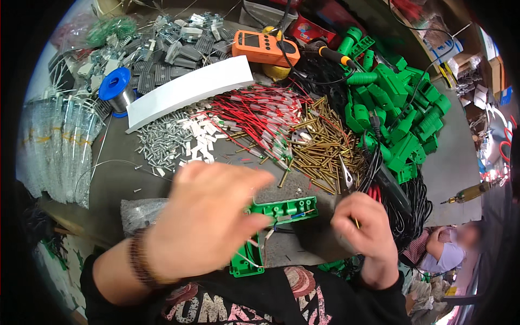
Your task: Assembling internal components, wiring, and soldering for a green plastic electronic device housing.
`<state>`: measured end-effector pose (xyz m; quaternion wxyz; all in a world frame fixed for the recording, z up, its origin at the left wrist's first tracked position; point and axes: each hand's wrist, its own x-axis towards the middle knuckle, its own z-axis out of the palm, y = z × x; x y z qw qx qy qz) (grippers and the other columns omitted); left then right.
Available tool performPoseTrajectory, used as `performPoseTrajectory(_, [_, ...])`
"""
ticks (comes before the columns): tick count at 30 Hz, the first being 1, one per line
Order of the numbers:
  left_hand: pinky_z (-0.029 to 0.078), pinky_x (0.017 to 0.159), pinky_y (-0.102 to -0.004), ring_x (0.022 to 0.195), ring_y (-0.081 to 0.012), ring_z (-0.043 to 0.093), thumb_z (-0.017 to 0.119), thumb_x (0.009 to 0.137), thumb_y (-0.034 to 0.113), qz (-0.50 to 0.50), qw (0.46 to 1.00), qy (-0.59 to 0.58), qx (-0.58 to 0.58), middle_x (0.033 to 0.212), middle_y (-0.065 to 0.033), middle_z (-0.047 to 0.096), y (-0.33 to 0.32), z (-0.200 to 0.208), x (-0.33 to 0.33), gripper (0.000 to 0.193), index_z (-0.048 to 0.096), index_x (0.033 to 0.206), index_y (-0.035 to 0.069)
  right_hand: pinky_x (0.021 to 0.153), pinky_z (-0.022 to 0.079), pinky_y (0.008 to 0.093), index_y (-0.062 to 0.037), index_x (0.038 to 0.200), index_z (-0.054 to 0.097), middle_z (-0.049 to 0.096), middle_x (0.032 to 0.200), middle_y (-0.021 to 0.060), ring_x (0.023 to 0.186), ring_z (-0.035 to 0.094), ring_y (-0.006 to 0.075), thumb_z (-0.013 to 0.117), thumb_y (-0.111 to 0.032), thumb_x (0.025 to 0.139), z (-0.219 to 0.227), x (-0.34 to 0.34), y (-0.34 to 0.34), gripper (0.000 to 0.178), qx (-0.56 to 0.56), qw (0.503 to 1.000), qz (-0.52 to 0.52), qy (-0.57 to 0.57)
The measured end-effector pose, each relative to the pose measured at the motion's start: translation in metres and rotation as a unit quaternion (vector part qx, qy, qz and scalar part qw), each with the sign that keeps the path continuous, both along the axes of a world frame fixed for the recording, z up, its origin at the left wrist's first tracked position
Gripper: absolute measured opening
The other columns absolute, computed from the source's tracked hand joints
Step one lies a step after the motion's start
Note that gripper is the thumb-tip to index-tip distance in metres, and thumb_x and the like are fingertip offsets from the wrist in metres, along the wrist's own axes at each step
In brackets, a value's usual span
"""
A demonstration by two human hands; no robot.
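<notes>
An L-shaped green plastic housing (287, 208) lies open-side up on the table near my body, with a few thin wires and a small blue part inside. My left hand (203, 216), blurred by motion, hovers over its left part and hides the corner. Its thumb and forefinger are apart, with nothing visible between them. To the right of the housing, my right hand (364, 223) is closed, fingers curled. A thin brass-coloured pin (356, 222) pokes out from its fingers; the rest is hidden. Long brass pins (319, 149) lie heaped beyond the housing.
Red wires (254, 114), silver screws (160, 142) and white pieces (203, 135) lie in piles behind. Farther back are an orange multimeter (265, 47) and a solder spool (116, 89). Green housings (401, 108) and black cables (414, 211) crowd the right. A person (447, 246) sits beyond.
</notes>
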<state>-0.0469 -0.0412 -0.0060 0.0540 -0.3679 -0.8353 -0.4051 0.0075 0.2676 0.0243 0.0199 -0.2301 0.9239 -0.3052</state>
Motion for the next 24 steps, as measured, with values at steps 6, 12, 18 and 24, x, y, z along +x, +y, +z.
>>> performPoseTrajectory(6, [0.039,0.094,-0.046,0.105,-0.0312,0.058,0.085,0.066,0.042,-0.017,0.985,0.053,-0.161,0.112,-0.0125,0.063,-0.058,0.003,0.021,0.089,0.053,0.135,-0.004,0.089,0.042,0.0399,-0.0129,0.098,0.069,0.062,0.104,0.001,0.099,0.058,0.0243,0.083,-0.019,0.069,-0.018,0.028,-0.004,0.033,0.21,0.973,0.011,0.09])
performPoseTrajectory(12, [0.039,0.088,-0.0458,0.1,-0.033,0.058,0.09,0.054,0.029,0.016,0.988,0.043,-0.146,0.109,-0.0107,0.062,-0.08,-0.018,0.02,0.094,0.054,0.135,-0.001,0.089,0.041,0.0425,-0.0124,0.095,0.068,0.064,0.098,0.0001,0.099,0.059,0.0234,0.083,-0.015,0.066,-0.011,0.023,-0.008,0.033,0.213,0.971,0.027,0.108])
performPoseTrajectory(18, [0.037,0.095,-0.0466,0.108,-0.0332,0.057,0.087,0.067,0.029,-0.053,0.989,0.003,-0.138,0.117,-0.0121,0.061,-0.111,-0.001,0.006,0.086,0.05,0.142,0.006,0.089,0.041,0.0425,-0.012,0.094,0.067,0.065,0.093,0.0013,0.092,0.06,0.0243,0.083,-0.014,0.063,-0.03,0.009,-0.014,0.035,0.202,0.963,-0.038,0.171])
performPoseTrajectory(24, [0.051,0.069,-0.0395,0.076,-0.028,0.065,0.076,0.079,0.026,0.083,0.994,-0.04,-0.061,0.079,-0.01,0.065,-0.04,0.002,-0.039,0.021,0.068,0.083,0.006,0.091,0.042,0.0423,-0.0111,0.096,0.068,0.066,0.098,0.0026,0.099,0.061,0.0255,0.085,-0.021,0.065,-0.01,-0.007,-0.006,0.037,0.191,0.97,0.004,0.153])
